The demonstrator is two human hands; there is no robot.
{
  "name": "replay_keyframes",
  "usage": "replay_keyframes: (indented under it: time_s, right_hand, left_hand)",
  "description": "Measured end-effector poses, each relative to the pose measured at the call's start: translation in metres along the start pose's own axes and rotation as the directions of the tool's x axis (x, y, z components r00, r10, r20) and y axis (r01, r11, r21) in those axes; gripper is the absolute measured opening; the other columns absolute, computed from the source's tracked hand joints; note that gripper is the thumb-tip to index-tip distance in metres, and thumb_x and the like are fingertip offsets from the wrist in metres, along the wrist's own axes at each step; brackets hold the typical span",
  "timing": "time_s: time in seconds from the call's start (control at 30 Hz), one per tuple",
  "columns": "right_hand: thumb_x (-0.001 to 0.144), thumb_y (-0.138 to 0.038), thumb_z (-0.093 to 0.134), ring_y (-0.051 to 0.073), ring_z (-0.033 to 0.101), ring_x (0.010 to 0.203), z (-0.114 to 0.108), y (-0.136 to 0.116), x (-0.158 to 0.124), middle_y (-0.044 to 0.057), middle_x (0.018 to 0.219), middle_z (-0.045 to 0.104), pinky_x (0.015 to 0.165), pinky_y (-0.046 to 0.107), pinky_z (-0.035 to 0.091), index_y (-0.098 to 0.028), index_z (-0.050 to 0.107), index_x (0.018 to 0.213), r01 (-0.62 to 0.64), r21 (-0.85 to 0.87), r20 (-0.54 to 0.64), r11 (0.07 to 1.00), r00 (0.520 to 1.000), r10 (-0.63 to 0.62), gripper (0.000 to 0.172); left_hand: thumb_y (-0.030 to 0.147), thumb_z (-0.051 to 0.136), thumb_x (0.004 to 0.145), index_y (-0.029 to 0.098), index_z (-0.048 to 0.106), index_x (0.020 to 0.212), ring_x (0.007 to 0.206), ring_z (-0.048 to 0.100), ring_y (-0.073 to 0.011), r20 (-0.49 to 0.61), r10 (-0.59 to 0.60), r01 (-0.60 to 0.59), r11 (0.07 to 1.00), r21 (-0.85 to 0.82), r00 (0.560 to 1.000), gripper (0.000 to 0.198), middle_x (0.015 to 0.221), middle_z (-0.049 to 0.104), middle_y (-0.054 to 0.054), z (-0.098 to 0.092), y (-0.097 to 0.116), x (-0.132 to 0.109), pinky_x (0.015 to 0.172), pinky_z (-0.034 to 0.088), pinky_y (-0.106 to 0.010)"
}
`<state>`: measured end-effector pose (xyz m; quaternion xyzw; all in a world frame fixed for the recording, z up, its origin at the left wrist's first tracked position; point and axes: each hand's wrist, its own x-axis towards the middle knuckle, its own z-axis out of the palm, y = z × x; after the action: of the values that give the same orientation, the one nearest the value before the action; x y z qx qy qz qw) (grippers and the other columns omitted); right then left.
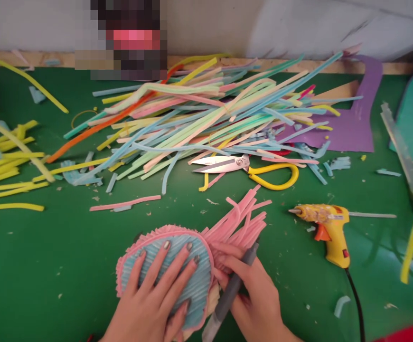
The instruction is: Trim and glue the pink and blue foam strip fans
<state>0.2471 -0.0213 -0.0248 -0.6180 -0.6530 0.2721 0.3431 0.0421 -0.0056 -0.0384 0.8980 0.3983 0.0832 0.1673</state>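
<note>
My left hand (160, 294) lies spread flat on a rounded craft piece (181, 266), pressing it to the table. The piece has a ribbed light-blue face and a ruffled pink edge. My right hand (252, 285) has a grey craft knife (228, 294) tucked between thumb and fingers, slanting down toward me. Its fingertips touch the right edge of the piece, where a bundle of pink foam strips (242, 221) fans out to the upper right. What those fingertips pinch is partly hidden. A cream-coloured layer (211, 301) shows beneath the piece.
Beyond my hands lies a heap of pastel strips (199, 118), with yellow-handled scissors (242, 166) at its near edge. A yellow glue gun (329, 228) with a black cord rests to the right. Yellow strips (7, 156) are at left, purple sheet (356, 123) at back right.
</note>
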Motion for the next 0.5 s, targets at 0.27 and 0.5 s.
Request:
replay_keyframes:
  time_s: [0.27, 0.5]
  right_hand:
    - [0.086, -0.012, 0.056, 0.018, 0.068, 0.097, -0.0023, -0.0004, 0.0033, 0.011, 0.102, 0.071, 0.079, 0.027, 0.057, -0.018, 0.060, 0.101, 0.018, -0.048, 0.019, 0.999, 1.000, -0.018, 0.016]
    - [0.085, -0.013, 0.056, 0.019, 0.070, 0.092, -0.0042, -0.0017, 0.0058, 0.010, 0.098, 0.073, 0.074, 0.028, 0.059, -0.019, 0.060, 0.101, 0.014, -0.042, 0.010, 0.999, 1.000, -0.014, 0.017]
  left_hand:
    - [0.044, 0.046, 0.090, 0.028, 0.042, 0.141, 0.145, 0.009, -0.0161, -0.037, -0.022, 0.021, 0.999, -0.046, 0.999, 0.053, 0.124, 0.065, 0.001, -0.0002, 0.0008, 0.0027, 0.118, 0.000, -0.040]
    - [0.044, 0.049, 0.089, 0.028, 0.040, 0.142, 0.145, 0.010, -0.0155, -0.024, -0.037, 0.035, 0.997, -0.071, 0.999, 0.056, 0.123, 0.066, 0.001, -0.0008, 0.0008, 0.0033, 0.118, 0.001, -0.040]
